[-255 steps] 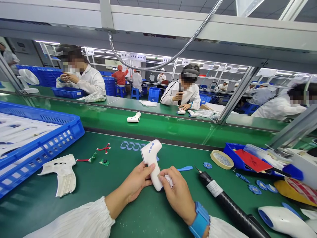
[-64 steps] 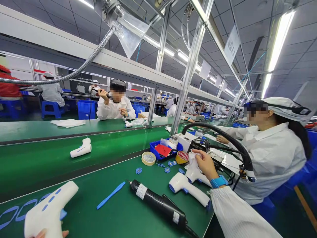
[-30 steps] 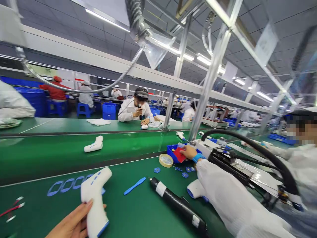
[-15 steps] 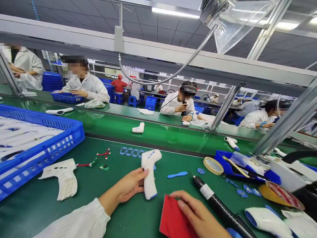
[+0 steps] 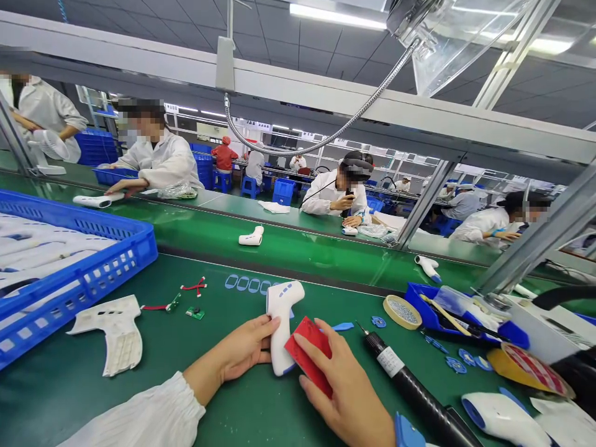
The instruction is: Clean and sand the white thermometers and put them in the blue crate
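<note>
My left hand (image 5: 251, 347) is closed around the handle of a white infrared thermometer (image 5: 280, 326), held upright over the green bench. My right hand (image 5: 344, 385) grips a red flat pad (image 5: 313, 355), whose edge lies against or just in front of the thermometer's handle; I cannot tell whether they touch. Behind the pad lies a blue pry tool (image 5: 343, 326), partly covered. To the right is a black electric screwdriver (image 5: 410, 385). On the left lies an opened white thermometer shell half (image 5: 114, 332), with a small green circuit board (image 5: 195, 313) and red wires (image 5: 193, 287) nearby.
A blue crate (image 5: 116, 267) of white housings stands at left. A green conveyor (image 5: 307, 251) with thermometers crosses behind the bench. At right are a round tray of screws (image 5: 401, 311), a blue tool bin (image 5: 505, 332) and another white housing (image 5: 498, 413). Co-workers sit beyond.
My right hand has moved up and left, bringing the red pad to the thermometer's handle. Thermometers on the conveyor have shifted left. A co-worker's hand now reaches toward one at the left.
</note>
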A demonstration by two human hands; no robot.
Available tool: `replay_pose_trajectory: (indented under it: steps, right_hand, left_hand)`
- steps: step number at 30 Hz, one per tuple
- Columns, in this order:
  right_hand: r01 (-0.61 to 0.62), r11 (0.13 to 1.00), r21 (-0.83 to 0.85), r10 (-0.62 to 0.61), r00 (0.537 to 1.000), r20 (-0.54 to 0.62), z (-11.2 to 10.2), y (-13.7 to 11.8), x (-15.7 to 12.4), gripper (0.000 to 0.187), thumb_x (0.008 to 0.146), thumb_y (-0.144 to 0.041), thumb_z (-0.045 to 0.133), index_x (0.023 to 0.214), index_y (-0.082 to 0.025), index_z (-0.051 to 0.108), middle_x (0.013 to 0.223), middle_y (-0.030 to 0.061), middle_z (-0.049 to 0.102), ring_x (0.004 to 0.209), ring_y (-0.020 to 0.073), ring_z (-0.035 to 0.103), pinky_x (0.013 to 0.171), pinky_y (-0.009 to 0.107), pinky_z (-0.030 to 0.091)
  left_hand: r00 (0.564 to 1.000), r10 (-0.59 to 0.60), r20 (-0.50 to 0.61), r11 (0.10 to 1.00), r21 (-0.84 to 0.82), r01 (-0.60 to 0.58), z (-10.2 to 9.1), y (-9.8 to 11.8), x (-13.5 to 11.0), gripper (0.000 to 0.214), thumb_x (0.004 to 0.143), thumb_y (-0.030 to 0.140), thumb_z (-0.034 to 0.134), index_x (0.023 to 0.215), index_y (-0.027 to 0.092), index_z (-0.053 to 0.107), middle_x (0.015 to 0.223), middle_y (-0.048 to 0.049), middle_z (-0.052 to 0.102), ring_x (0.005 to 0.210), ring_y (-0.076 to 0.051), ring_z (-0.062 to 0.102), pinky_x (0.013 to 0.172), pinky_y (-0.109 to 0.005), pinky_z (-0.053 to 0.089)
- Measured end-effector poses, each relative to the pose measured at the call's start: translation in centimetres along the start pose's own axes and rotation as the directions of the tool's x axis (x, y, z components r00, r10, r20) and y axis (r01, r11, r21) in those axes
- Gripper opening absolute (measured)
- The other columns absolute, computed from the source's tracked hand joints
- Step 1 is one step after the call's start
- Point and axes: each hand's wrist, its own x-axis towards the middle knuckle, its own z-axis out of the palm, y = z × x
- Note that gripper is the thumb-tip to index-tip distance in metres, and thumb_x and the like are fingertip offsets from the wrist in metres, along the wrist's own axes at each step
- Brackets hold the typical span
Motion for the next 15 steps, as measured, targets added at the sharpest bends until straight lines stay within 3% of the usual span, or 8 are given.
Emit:
replay_pose_trajectory:
  steps: [3,5,9,15]
  right_hand:
    - [0.076,0.991,-0.109,-0.081,0.996,-0.036,1.4,-0.6,0.2,0.046,0.081,-0.034,0.051,0.126,-0.032,0.042,0.133,0.0126,0.034,0.104,0.0290,0.048,0.079,0.044,0.049]
    - [0.060,0.986,-0.156,-0.072,0.995,-0.069,2.0,-1.1,0.5,0.043,0.082,-0.036,0.049,0.125,-0.030,0.044,0.130,0.0137,0.038,0.097,0.0288,0.052,0.073,0.044,0.051]
    - [-0.015,0.983,-0.181,-0.012,0.989,-0.146,2.4,-2.1,1.0,0.039,0.084,-0.030,0.043,0.123,-0.026,0.047,0.124,0.0146,0.044,0.094,0.0278,0.053,0.071,0.043,0.052]
    - [-0.014,0.983,-0.181,-0.019,0.983,-0.181,2.6,-2.5,0.6,0.038,0.084,-0.030,0.041,0.121,-0.025,0.050,0.119,0.0128,0.048,0.089,0.0266,0.054,0.067,0.040,0.053]
  left_hand:
    - [1.000,-0.002,0.001,1.000,-0.002,0.002,-0.1,-0.1,0.1,0.037,0.075,0.036,0.060,0.104,0.014,0.051,0.099,-0.0112,0.063,0.093,-0.023,0.058,0.084,-0.040,0.043]
    - [1.000,-0.009,-0.006,1.000,-0.001,0.009,-0.1,-0.1,0.2,0.036,0.076,0.035,0.059,0.103,0.014,0.051,0.100,-0.0118,0.062,0.095,-0.024,0.058,0.084,-0.040,0.043]
    - [1.000,-0.009,-0.017,1.000,0.003,0.009,-0.1,-0.2,0.3,0.034,0.078,0.034,0.057,0.105,0.014,0.051,0.103,-0.0122,0.061,0.097,-0.023,0.057,0.082,-0.037,0.044]
    - [0.999,0.000,-0.049,0.999,0.034,0.002,0.1,-0.2,0.3,0.036,0.075,0.037,0.059,0.101,0.014,0.052,0.097,-0.0115,0.063,0.091,-0.024,0.059,0.078,-0.039,0.046]
